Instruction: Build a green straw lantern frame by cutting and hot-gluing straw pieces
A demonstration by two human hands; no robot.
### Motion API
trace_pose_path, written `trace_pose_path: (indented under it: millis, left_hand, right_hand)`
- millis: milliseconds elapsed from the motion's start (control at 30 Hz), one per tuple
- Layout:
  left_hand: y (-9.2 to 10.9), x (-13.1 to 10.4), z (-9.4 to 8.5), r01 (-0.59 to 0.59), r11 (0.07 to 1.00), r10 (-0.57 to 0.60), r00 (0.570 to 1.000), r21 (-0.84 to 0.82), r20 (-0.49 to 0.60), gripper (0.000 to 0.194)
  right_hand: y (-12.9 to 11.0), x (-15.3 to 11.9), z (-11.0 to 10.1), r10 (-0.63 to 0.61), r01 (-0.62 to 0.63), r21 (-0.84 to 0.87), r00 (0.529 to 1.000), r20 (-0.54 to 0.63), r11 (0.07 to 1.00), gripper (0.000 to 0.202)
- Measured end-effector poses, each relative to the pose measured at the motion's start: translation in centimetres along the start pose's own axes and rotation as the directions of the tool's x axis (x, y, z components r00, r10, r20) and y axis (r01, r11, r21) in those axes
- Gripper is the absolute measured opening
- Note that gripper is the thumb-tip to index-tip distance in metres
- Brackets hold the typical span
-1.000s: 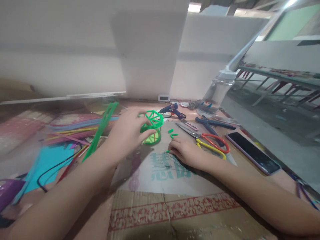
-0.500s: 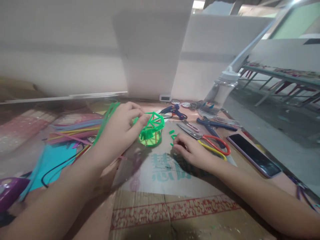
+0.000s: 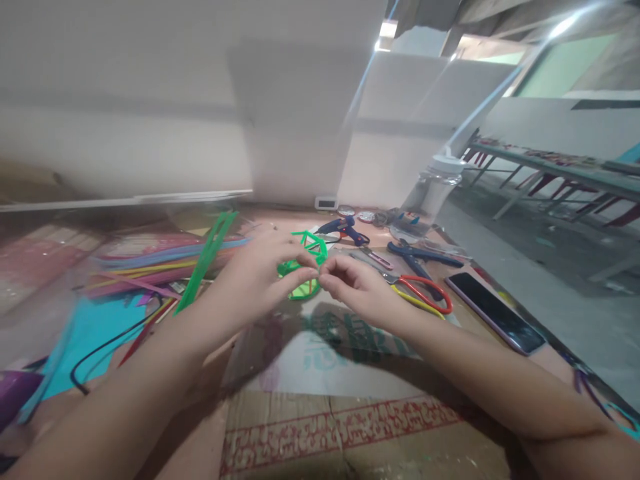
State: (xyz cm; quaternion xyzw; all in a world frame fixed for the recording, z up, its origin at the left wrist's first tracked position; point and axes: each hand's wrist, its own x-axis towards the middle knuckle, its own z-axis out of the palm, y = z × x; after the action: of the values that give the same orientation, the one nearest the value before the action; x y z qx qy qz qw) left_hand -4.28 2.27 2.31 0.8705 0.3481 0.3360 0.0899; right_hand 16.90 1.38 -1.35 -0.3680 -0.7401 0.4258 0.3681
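My left hand [image 3: 273, 270] and my right hand [image 3: 355, 285] meet in the middle, thumb and fingertips pinched close together. Whatever is between the tips is too small or hidden to name. Right behind them stands a small green openwork model [image 3: 316, 248], with a ring of spokes above and a yellow-green base [image 3: 303, 291], partly covered by my left fingers. Scissors [image 3: 425, 293] with red and yellow handles lie beyond my right wrist. Beneath both hands is a whitish sheet [image 3: 295, 380] with teal characters.
Green strips [image 3: 207, 263] and other coloured strips lie left, near a blue sheet [image 3: 107, 340]. Toward the back are a glue gun [image 3: 347, 230], a pink cutter [image 3: 380, 259], dark blue pliers [image 3: 420, 257] and a clear bottle [image 3: 430, 190]. A phone [image 3: 495, 312] rests at right.
My right hand has come up and left from the small green pieces on the sheet. My left hand has shifted off the model's side, and the fingertips of both now meet before it.
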Motion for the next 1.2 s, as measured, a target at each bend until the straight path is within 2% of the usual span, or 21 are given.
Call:
trace_pose_path:
  millis: [233,300,367,433,500,567,667,733,767,867,933,1000,1067,1200]
  left_hand:
    - [-1.8,0.2,0.1,0.11,0.99,-0.112,0.993,-0.087,-0.022,0.024]
    - [-2.4,0.1,-0.5,0.127,0.988,-0.128,0.992,-0.09,-0.007,0.024]
    - [-2.8,0.0,-1.2,0.141,0.985,-0.139,0.99,-0.095,0.026,0.024]
    - [-2.8,-0.1,-1.7,0.146,0.985,-0.139,0.988,-0.095,0.072,0.025]
    - [-2.4,-0.1,-1.6,0.13,0.987,-0.119,0.987,-0.096,0.112,0.027]
    - [-1.8,-0.1,-0.9,0.081,0.992,-0.067,0.989,-0.099,0.129,0.028]
    - [-1.0,0.0,0.6,0.026,0.996,-0.012,0.986,-0.084,0.169,0.021]
    - [-1.2,-0.1,1.1,0.006,0.998,0.004,0.984,-0.056,0.178,0.013]
    - [-1.4,-0.1,1.0,0.004,1.0,0.001,0.985,-0.03,0.171,0.017]
    - [-2.8,-0.3,0.2,0.071,0.994,-0.082,0.988,0.085,0.129,0.055]
    - [-3.7,-0.4,-0.5,0.128,0.982,-0.148,0.977,0.137,0.151,0.069]
    - [-4.2,-0.5,-0.9,0.114,0.98,-0.146,0.969,0.16,0.201,0.064]
    - [-4.4,-0.6,-0.8,0.051,0.984,-0.088,0.972,0.171,0.219,0.051]
    - [-4.0,-0.8,0.3,-0.026,0.984,-0.014,0.975,0.178,0.221,0.038]
  right_hand:
    - [-0.3,1.9,0.8,-0.111,0.112,-0.093,0.994,0.013,0.989,0.02]
    - [-0.2,2.2,-0.1,-0.121,0.121,-0.12,0.993,0.006,0.985,0.023]
    - [0.5,2.6,-2.0,-0.114,0.099,-0.189,0.991,-0.065,0.977,0.025]
    - [2.0,3.4,-4.8,-0.067,0.005,-0.309,0.98,-0.19,0.951,0.026]
    - [4.3,4.3,-7.9,0.047,-0.186,-0.435,0.949,-0.311,0.881,0.028]
    - [6.8,5.2,-10.5,0.173,-0.406,-0.509,0.88,-0.443,0.759,0.023]
    - [9.9,6.2,-12.5,0.244,-0.477,-0.496,0.852,-0.463,0.726,0.033]
    - [11.0,6.9,-12.7,0.265,-0.456,-0.483,0.872,-0.412,0.748,0.045]
    - [11.3,7.2,-12.7,0.272,-0.438,-0.477,0.885,-0.378,0.762,0.049]
    - [11.5,8.6,-12.5,0.286,-0.385,-0.446,0.918,-0.275,0.808,0.051]
    - [11.6,9.5,-12.4,0.296,-0.375,-0.419,0.924,-0.242,0.827,0.048]
    - [11.9,10.4,-12.3,0.31,-0.386,-0.401,0.919,-0.243,0.831,0.044]
    - [12.2,11.0,-12.0,0.323,-0.407,-0.397,0.909,-0.262,0.823,0.041]
    - [12.5,11.6,-11.2,0.353,-0.465,-0.407,0.879,-0.321,0.786,0.034]
